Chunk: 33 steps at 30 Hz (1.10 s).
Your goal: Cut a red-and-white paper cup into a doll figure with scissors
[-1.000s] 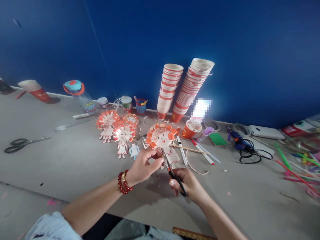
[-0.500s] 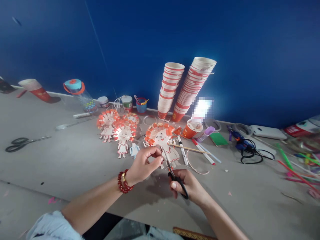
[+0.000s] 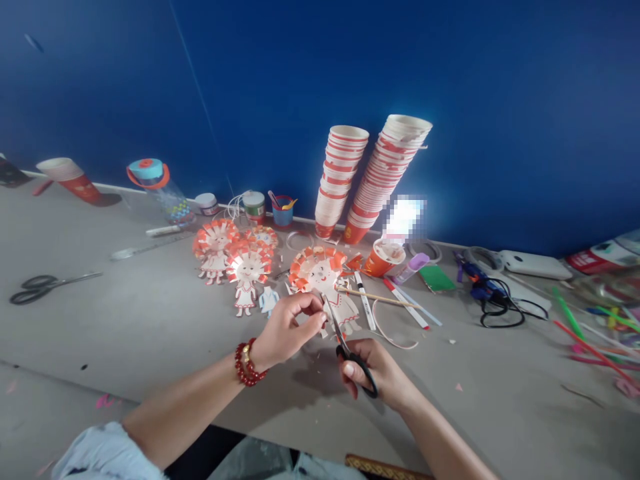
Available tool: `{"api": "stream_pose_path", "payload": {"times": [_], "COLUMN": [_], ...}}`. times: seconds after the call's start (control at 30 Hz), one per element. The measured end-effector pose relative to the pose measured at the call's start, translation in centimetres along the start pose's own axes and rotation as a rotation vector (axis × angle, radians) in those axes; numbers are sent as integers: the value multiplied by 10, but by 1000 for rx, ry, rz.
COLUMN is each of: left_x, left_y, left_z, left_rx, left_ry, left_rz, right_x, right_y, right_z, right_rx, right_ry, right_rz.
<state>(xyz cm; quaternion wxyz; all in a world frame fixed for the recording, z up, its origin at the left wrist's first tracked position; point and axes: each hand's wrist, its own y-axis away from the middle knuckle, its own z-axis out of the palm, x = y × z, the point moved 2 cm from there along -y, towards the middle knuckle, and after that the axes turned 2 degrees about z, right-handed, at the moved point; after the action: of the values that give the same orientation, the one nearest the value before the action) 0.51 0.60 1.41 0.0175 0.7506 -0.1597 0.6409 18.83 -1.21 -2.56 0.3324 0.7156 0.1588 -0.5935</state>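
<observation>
My right hand (image 3: 373, 373) is closed round the black handles of a pair of scissors (image 3: 345, 343), whose blades point up and left toward my other hand. My left hand (image 3: 293, 327) pinches at the blade tips, thumb and fingers together; what lies between them is too small to make out. Just beyond the hands lies a large paper doll (image 3: 320, 277) with an orange-and-white cut-strip ruff round its face. Left of it are smaller paper dolls, one in a white dress (image 3: 246, 293), another behind it (image 3: 216, 250), and a pale blue paper garment (image 3: 269, 300).
Two tall stacks of paper cups (image 3: 333, 193) stand by the blue wall. A cup with scraps (image 3: 384, 257), a marker (image 3: 365, 300), a wooden stick (image 3: 380, 297) and a glue gun (image 3: 480, 280) lie right. Other scissors (image 3: 50, 285) and a bottle (image 3: 163, 190) are left.
Almost nothing differs. Both hands and the scissors stay in nearly the same place, and the things on the table have not moved.
</observation>
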Motion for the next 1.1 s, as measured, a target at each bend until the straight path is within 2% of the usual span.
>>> {"api": "stream_pose_path", "payload": {"times": [0.47,1.1], "left_x": [-1,-5], "left_y": [1,1], "left_z": [-1,0], "left_rx": [-6,-13], "left_ry": [30,62], "left_rz": [-27,-22], "right_x": [-4,4], "right_y": [0,-1], "right_z": [1,1], "right_rx": [31,87], "right_ry": [12,54], "right_rz": [21,28]}}
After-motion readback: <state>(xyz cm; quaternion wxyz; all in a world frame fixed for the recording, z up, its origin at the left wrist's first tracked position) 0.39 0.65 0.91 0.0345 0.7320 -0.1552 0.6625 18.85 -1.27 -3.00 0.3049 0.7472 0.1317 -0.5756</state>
